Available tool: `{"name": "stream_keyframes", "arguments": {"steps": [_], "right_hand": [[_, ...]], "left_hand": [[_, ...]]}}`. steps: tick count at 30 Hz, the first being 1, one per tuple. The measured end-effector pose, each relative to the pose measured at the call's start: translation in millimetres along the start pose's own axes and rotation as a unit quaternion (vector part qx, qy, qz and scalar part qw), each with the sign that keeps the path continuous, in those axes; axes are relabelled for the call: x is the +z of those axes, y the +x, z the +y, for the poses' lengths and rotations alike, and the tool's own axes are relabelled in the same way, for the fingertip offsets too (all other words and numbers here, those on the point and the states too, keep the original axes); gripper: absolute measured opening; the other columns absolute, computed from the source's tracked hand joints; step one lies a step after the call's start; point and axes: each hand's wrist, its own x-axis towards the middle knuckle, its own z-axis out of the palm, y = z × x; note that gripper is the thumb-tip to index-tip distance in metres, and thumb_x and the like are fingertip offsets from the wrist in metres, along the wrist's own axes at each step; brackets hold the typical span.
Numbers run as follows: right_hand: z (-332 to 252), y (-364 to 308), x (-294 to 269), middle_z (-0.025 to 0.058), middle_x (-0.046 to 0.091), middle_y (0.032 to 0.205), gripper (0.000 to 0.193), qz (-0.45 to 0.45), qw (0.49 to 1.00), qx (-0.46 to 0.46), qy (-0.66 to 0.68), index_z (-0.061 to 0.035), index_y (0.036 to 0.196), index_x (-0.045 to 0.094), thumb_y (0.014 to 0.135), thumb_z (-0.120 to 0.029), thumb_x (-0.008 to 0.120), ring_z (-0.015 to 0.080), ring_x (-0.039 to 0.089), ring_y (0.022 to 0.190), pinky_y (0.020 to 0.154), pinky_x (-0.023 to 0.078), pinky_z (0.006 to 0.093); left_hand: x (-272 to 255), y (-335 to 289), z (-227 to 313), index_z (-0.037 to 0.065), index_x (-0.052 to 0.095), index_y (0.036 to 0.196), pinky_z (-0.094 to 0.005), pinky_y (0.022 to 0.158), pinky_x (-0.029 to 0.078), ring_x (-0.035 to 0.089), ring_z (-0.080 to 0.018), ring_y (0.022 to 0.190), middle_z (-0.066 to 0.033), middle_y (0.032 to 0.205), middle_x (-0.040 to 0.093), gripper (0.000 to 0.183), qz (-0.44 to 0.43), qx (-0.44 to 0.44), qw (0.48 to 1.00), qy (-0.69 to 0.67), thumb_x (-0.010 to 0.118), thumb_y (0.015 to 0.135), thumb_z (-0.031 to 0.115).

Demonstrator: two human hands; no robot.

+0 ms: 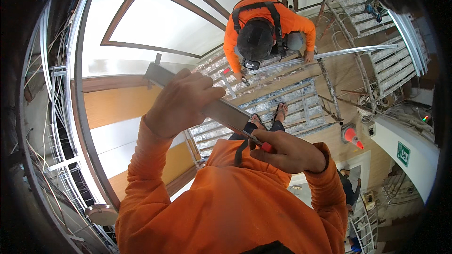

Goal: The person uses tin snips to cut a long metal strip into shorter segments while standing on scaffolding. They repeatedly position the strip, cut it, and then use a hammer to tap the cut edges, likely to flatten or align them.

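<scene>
Nearest to the camera, the left hand [181, 101] grips a grey metal channel [226, 113], which lies slanting in front of the chest, from upper left down toward the middle. Its fingers are bent and close together over the channel, but their tips are hidden, so I cannot tell how hard they press. The right hand [292, 153] is closed around a red-handled tool [267, 147] near the channel's lower end (what kind of tool it is, I cannot tell with certainty). In my judgement, to do this step well, the left hand should hold the channel firmly so that it does not twist, the tool should stay in line with the metal, and the fingers should keep away from the thin edges. As for the pose, the left forearm rises steeply with the wrist bent inward, while the right one is lower, its elbow folded and its knuckles turned inward. Below, the person's feet [281, 109] stand on a slatted platform [301, 95]. Farther off, a co-worker [293, 22] in orange leans over a long metal strip [358, 49], and an orange cone [351, 136] is to the right.
</scene>
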Motion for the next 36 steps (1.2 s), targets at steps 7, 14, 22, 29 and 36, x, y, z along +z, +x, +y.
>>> {"name": "stream_keyframes", "arguments": {"steps": [7, 14, 22, 29, 36], "right_hand": [[-2, 7, 8, 0.0222, 0.066, 0.081, 0.039, 0.023, 0.999, 0.013, -0.033, 0.003, 0.11, 0.056, 0.1, -0.034, 0.059, 0.0418, 0.066, 0.08, 0.077, 0.048, 0.0435], [2, 5, 16, 0.0211, 0.067, 0.081, 0.038, 0.063, 0.996, 0.005, -0.069, 0.0014, 0.109, 0.057, 0.099, -0.035, 0.06, 0.0415, 0.068, 0.081, 0.081, 0.047, 0.0501], [-13, 8, 11, 0.023, 0.069, 0.083, 0.031, 0.066, 0.984, 0.022, -0.166, 0.0007, 0.101, 0.055, 0.096, -0.029, 0.062, 0.0449, 0.068, 0.086, 0.081, 0.048, 0.0554], [-21, 10, 6, 0.0234, 0.068, 0.079, 0.029, 0.068, 0.977, 0.008, -0.202, 0.001, 0.099, 0.054, 0.094, -0.025, 0.065, 0.0452, 0.068, 0.081, 0.076, 0.051, 0.0517], [-18, -3, 6, 0.0185, 0.061, 0.066, 0.029, 0.098, 0.964, 0.001, -0.246, -0.0004, 0.111, 0.052, 0.096, -0.021, 0.066, 0.0447, 0.062, 0.064, 0.062, 0.046, 0.0491]], "left_hand": [[-6, -6, -1, 0.015, 0.075, 0.105, -0.0397, 0.085, 0.047, 0.063, -0.0246, 0.085, -0.0037, 0.088, 0.067, 0.043, 0.003, -0.027, 0.999, 0.027, 0.078, 0.065, 0.0], [-4, -7, -2, 0.015, 0.075, 0.101, -0.0392, 0.084, 0.047, 0.064, -0.025, 0.084, -0.0041, 0.091, 0.068, 0.041, 0.02, -0.031, 0.999, 0.034, 0.079, 0.062, 0.001], [16, -24, -1, 0.012, 0.071, 0.093, -0.038, 0.079, 0.042, 0.057, -0.0244, 0.08, -0.0029, 0.08, 0.058, 0.029, 0.108, -0.042, 0.993, 0.007, 0.071, 0.066, 0.003], [9, -20, -4, 0.013, 0.074, 0.097, -0.0382, 0.079, 0.042, 0.056, -0.0247, 0.079, -0.0035, 0.078, 0.057, 0.03, 0.102, -0.034, 0.994, 0.0, 0.071, 0.069, 0.005], [11, -14, 2, 0.014, 0.077, 0.099, -0.0395, 0.085, 0.043, 0.06, -0.0237, 0.082, -0.0032, 0.081, 0.063, 0.043, 0.105, -0.048, 0.993, 0.005, 0.076, 0.059, -0.001]]}}
